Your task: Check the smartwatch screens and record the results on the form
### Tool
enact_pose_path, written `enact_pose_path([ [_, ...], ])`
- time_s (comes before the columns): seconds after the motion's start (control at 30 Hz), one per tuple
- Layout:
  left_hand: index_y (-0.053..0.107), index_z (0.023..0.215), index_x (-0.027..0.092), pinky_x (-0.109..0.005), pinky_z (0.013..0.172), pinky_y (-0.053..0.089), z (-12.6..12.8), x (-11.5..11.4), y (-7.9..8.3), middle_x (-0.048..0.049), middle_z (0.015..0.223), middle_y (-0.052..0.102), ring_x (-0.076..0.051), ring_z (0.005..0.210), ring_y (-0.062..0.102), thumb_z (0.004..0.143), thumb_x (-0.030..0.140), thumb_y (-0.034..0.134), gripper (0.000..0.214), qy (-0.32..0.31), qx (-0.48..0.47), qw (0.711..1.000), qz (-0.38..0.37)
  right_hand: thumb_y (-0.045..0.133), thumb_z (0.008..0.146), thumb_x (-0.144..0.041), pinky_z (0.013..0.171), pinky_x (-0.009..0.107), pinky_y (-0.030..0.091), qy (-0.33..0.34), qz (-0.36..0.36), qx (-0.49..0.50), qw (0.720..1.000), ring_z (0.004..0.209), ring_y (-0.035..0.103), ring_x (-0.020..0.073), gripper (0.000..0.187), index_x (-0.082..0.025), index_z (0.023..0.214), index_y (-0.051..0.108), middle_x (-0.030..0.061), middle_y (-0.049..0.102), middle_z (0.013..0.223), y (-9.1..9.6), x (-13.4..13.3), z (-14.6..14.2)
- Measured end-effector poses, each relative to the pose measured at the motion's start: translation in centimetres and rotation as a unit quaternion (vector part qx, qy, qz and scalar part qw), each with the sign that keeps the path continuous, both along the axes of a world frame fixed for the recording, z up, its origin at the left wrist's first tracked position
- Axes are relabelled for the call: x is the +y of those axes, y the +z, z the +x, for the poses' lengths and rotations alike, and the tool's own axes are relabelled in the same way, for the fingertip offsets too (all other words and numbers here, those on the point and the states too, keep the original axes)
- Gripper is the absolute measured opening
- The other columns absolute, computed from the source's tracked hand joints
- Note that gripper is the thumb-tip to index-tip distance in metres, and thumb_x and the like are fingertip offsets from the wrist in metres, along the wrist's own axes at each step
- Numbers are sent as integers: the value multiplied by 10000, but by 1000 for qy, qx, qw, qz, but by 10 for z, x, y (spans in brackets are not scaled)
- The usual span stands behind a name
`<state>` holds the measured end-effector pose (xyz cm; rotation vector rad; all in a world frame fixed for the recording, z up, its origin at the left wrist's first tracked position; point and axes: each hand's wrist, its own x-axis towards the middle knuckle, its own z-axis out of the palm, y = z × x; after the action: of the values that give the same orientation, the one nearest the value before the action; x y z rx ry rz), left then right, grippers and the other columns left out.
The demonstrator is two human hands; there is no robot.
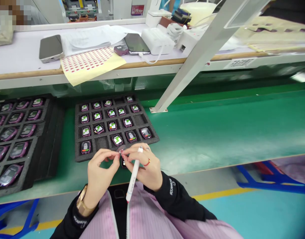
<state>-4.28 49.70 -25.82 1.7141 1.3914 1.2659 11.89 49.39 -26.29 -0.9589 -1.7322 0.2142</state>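
Close together over the front edge of a black foam tray [102, 143], both my hands pinch a small clear film [121, 148] with a red mark on it. My left hand [102, 169] has thumb and index finger closed at the film's left side. My right hand [146, 167] pinches its right side and also keeps a white marker pen [133, 179] tucked between its fingers, tip pointing down. Partly hidden below my fingertips is a dark smartwatch [123, 163]. Purple-rimmed smartwatches [117, 139] with lit screens fill most compartments of the tray.
A stack of foam trays [46, 146] with more watches stands at left. A slanted metal post [184, 79] meets the green bench [217, 132] to the right. On the shelf above lie phones [51, 48], papers, a sheet of red stickers [92, 64] and a white charger [157, 40].
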Motion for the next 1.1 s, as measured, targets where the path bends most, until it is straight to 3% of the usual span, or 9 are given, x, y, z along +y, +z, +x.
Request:
enact_pose_path([
  [0.57, 729, 762, 202, -217, 596, 481, 0, 1, -6, 0, 718, 680, -113, 645, 606, 820, 246, 686, 84, -23, -57, 994, -89, 690, 880, -24, 789, 388, 512, -20, -7, 42, 999, 824, 654, 204, 269, -240, 862, 531, 22, 767, 923, -2, -5, -2],
  [1.1, 758, 811, 226, -205, 619, 490, 2, -3, -3, 17, 764, 677, -99, 668, 596, 822, 158, 687, 99, 10, 44, 999, 20, 648, 935, -69, 823, 383, 444, 12, -21, -39, 999, 831, 685, 197, 257, -235, 813, 495, -2, 768, 914, -5, 2, 2],
])
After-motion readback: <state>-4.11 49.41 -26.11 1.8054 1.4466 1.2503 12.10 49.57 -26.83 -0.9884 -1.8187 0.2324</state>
